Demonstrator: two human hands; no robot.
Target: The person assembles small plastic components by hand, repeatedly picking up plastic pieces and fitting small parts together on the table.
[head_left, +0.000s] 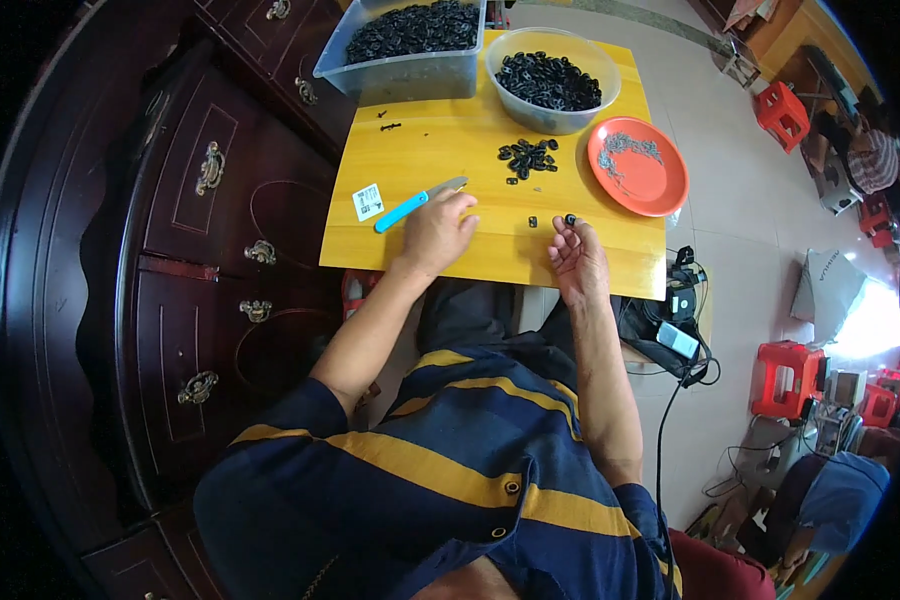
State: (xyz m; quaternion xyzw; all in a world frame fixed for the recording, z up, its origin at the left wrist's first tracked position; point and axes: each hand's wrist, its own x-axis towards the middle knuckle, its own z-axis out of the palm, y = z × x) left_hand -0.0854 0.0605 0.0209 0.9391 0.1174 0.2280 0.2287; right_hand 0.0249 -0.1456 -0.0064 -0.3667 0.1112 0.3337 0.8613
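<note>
My right hand (578, 262) is closed, pinching a small black plastic piece (570, 219) between thumb and fingertips just above the yellow tabletop. A similar black piece (533, 222) lies on the table to its left. My left hand (438, 232) is at the table beside a knife (402, 212) with a bright blue handle, its fingers bent near the blade. Thumb and forefinger look apart, with nothing visible between them. Farther back is a loose pile of black pieces (528, 158). A red plate (660, 190) at the right bears many thin silvery metal bits.
A clear rectangular bin (400, 82) and a round translucent bowl (552, 122), both full of black pieces, stand at the table's (370, 160) far side. A white printed label (368, 203) lies at left. Dark wooden drawers (185, 300) flank the left; red stools (787, 380) stand right.
</note>
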